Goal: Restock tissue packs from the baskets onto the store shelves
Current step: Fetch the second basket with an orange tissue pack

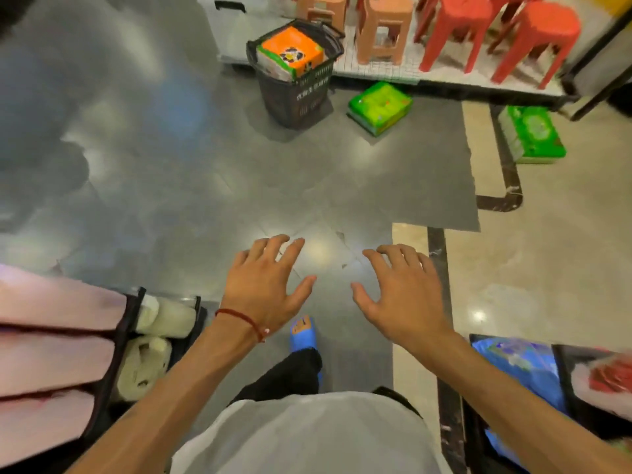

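A dark plastic basket (pixel 301 97) stands on the floor far ahead, with an orange tissue pack (pixel 294 53) sticking out of its top. Two green tissue packs lie on the floor to its right, one near the basket (pixel 379 107) and one further right (pixel 533 135). My left hand (pixel 263 285) and my right hand (pixel 403 292) are both stretched out in front of me above the floor, fingers spread, holding nothing. A red string bracelet circles my left wrist. Both hands are well short of the basket.
Pink packs on a shelf (pixel 51 340) and pale rolls (pixel 154 340) sit at my lower left. Blue packs (pixel 526 374) fill a shelf at my lower right. Red and salmon plastic stools (pixel 458 29) stand on a low white platform (pixel 376 73) behind the basket.
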